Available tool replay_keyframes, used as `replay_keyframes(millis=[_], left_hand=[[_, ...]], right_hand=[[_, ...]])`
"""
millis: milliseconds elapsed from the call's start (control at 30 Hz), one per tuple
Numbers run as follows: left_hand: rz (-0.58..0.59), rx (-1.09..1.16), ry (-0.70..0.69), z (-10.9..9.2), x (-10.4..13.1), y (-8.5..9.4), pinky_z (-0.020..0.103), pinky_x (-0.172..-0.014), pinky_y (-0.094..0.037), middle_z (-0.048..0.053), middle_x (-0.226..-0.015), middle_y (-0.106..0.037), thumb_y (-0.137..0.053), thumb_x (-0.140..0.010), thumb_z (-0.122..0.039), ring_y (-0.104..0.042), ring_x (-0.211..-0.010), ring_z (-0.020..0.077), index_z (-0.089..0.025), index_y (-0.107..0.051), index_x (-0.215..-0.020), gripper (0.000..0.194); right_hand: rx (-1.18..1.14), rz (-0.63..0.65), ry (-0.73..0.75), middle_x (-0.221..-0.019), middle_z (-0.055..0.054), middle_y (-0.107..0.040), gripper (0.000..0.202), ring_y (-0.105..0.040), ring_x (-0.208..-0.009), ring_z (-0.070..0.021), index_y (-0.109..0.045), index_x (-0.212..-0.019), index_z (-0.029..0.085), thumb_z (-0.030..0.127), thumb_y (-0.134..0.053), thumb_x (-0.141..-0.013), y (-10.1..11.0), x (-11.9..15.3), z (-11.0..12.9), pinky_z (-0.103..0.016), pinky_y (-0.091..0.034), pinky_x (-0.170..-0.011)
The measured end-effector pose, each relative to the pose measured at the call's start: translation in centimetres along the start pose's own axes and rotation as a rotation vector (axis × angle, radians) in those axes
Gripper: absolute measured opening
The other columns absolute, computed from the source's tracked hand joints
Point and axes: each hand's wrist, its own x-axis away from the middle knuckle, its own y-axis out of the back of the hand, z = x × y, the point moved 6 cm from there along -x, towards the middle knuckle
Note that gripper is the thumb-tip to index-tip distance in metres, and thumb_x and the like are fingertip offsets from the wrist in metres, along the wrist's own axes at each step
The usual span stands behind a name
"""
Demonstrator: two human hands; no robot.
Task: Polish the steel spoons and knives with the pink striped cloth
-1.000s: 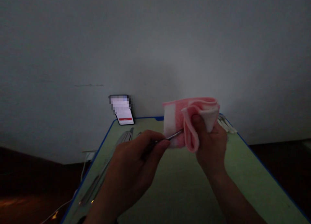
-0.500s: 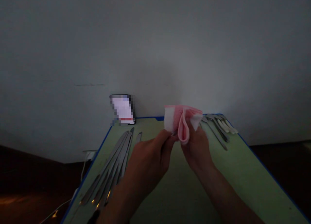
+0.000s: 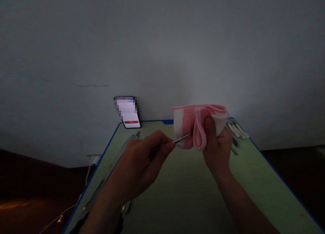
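A thin metal piece of cutlery (image 3: 181, 138) is pinched between the thumb and fingers of my left hand (image 3: 146, 161). Its far end runs into a folded pink and white cloth (image 3: 187, 120), so I cannot tell what kind it is. My right hand (image 3: 218, 147) is closed on the cloth, thumb pressed against the folds, around the hidden end. Both hands are held above the green table (image 3: 177, 196). Metal knives (image 3: 121, 152) lie on the left side, partly covered by my left hand and forearm.
White-handled cutlery (image 3: 237, 130) lies with other metal pieces at the far right, partly behind my right hand. A lit phone (image 3: 130, 115) leans against the grey wall (image 3: 162, 51) at the back left. A white cable (image 3: 88, 173) hangs beyond the table's left edge.
My hands have moved apart, the left one down and left, the right one to the right with the cloth. More of the metal cutlery's length now shows between them.
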Motion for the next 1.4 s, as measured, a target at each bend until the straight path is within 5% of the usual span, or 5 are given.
replay_keyframes(millis=[367,600,733,1167,1400], left_hand=[[0.018,-0.096,0.114,-0.3,-0.5,-3.8,0.023,-0.047,-0.031,-0.003,-0.060,-0.058,-0.036,-0.092,-0.029,-0.053,-0.048,0.0122,-0.019,-0.048,-0.088,0.017],[0.420,0.000,0.105,0.8,0.7,-3.5,0.024,-0.055,-0.038,-0.001,-0.069,-0.061,-0.032,-0.093,-0.034,-0.057,-0.061,0.0139,-0.021,-0.051,-0.085,0.025],[0.498,0.134,0.004,0.2,1.2,-2.9,0.021,-0.060,-0.040,-0.003,-0.068,-0.062,-0.032,-0.094,-0.031,-0.059,-0.065,0.0110,-0.021,-0.056,-0.077,0.031],[0.367,-0.026,0.064,2.8,-0.1,-2.8,0.019,-0.051,-0.037,-0.004,-0.055,-0.061,-0.041,-0.090,-0.038,-0.057,-0.050,0.0098,-0.020,-0.061,-0.071,0.033],[0.050,0.103,0.160,3.3,-0.7,0.1,0.020,-0.049,-0.038,-0.002,-0.065,-0.060,-0.040,-0.089,-0.042,-0.054,-0.053,0.0104,-0.016,-0.052,-0.095,0.029]], right_hand=[[-0.706,0.120,-0.595,-0.060,0.003,-0.044,0.019,-0.039,-0.052,-0.0096,-0.047,-0.068,0.020,0.035,-0.050,-0.079,-5.4,3.2,-2.9,-0.022,-0.034,-0.047],[-0.612,0.106,-0.492,-0.064,0.001,-0.042,0.014,-0.035,-0.054,-0.0106,-0.047,-0.073,0.020,0.033,-0.054,-0.075,-3.7,0.7,-3.4,-0.023,-0.036,-0.049],[-0.531,0.117,-0.457,-0.063,0.002,-0.041,0.012,-0.036,-0.055,-0.0113,-0.046,-0.071,0.022,0.032,-0.053,-0.074,-3.3,0.5,-3.2,-0.023,-0.036,-0.049],[-0.429,0.288,-0.408,-0.060,0.003,-0.044,0.027,-0.040,-0.053,-0.0104,-0.048,-0.072,0.019,0.045,-0.049,-0.081,-5.1,2.2,-3.7,-0.023,-0.034,-0.049],[-0.021,0.888,-0.132,-0.066,0.002,-0.054,0.029,-0.046,-0.058,-0.0104,-0.056,-0.074,0.018,0.042,-0.046,-0.085,-4.6,1.3,-1.9,-0.022,-0.036,-0.055]])
